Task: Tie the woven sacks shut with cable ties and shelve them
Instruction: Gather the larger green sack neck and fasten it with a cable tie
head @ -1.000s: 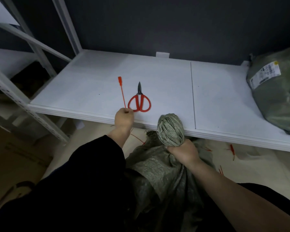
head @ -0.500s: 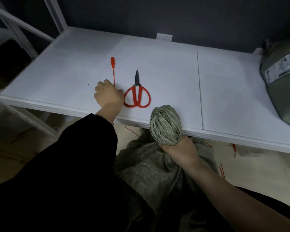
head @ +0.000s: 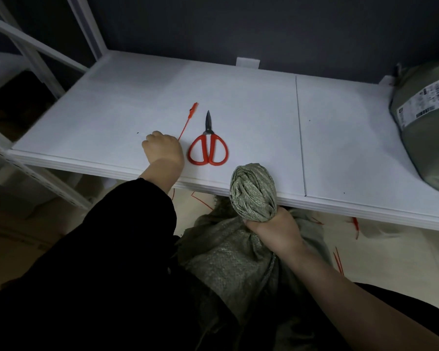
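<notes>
A green woven sack [head: 228, 252] stands on the floor in front of the white shelf [head: 264, 102]. My right hand [head: 271, 231] grips its twisted, bunched neck, which sticks up against the shelf's front edge. My left hand [head: 162, 150] rests on the shelf with fingers curled, pinching the near end of a red cable tie [head: 188, 120]. The tie's head is lifted and tilted to the right. Red-handled scissors [head: 208, 145] lie just right of that hand, blades pointing away from me.
Another green sack with a printed label [head: 426, 127] lies on the shelf at the far right. Cut red tie pieces [head: 338, 259] are scattered on the floor under the shelf. White rack posts [head: 31, 54] rise at the left.
My left hand slid onto the shelf and took hold of the cable tie, whose head has now swung from pointing straight away to leaning right. My right hand kept hold of the sack neck.
</notes>
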